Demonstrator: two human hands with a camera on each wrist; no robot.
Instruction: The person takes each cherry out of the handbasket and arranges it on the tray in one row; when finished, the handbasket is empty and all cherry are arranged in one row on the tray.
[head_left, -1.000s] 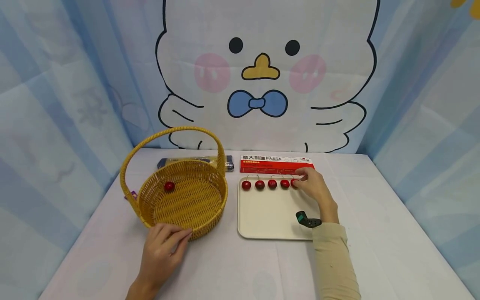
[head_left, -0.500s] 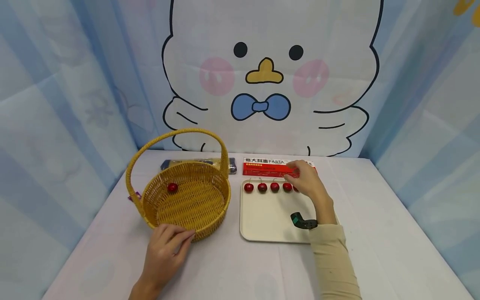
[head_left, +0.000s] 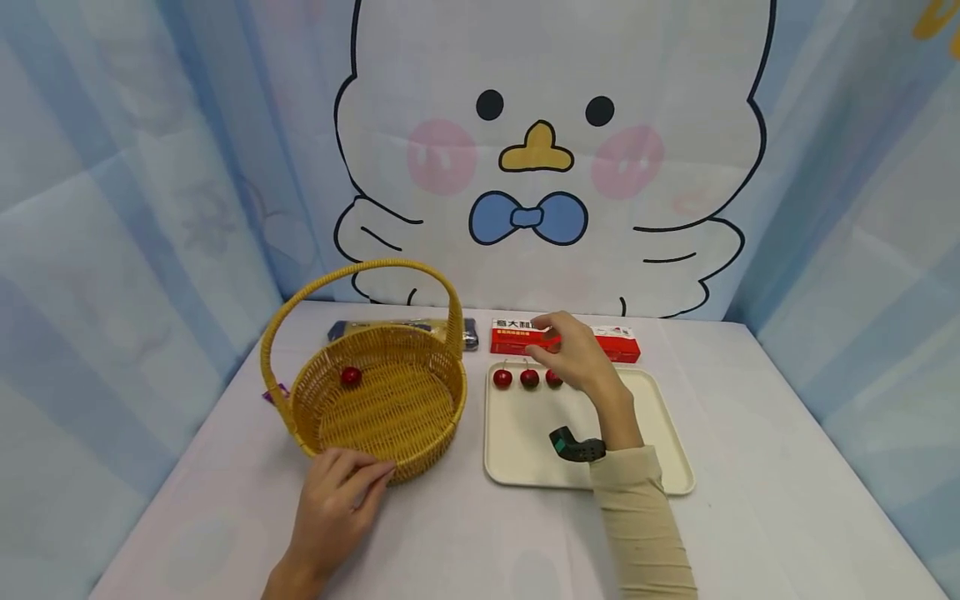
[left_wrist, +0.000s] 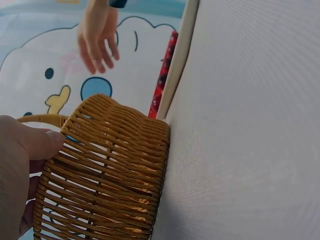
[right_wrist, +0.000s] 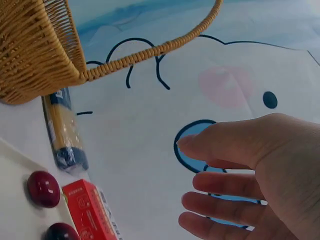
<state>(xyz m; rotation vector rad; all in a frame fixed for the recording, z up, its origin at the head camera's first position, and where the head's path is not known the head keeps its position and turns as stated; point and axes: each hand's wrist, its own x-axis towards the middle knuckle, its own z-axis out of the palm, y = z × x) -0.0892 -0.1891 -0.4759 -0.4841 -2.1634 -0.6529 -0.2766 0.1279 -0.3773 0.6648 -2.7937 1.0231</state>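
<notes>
My left hand (head_left: 330, 508) pinches the near rim of a yellow wicker basket (head_left: 386, 417), thumb outside the weave in the left wrist view. One dark red cherry (head_left: 350, 377) lies inside the basket. To the right is a cream tray (head_left: 525, 458) with a row of cherries (head_left: 529, 379) along its far edge; three show, and my right hand hides the tray's edge beyond them. My right hand (head_left: 581, 358) hovers over that row. In the right wrist view its thumb (right_wrist: 192, 146) and fingers are spread apart with nothing between them.
A red and white pasta box (head_left: 618, 346) lies behind the tray. Behind the basket is a clear packet of pasta with dark blue ends (head_left: 470, 335). A small purple wrapper (head_left: 274, 394) shows left of the basket. The tall basket handle (head_left: 360, 267) arches over it.
My right hand has drawn back from the rightmost cherry and moved left over the row, empty. The left hand keeps its grip on the basket rim. The head view has shifted slightly.
</notes>
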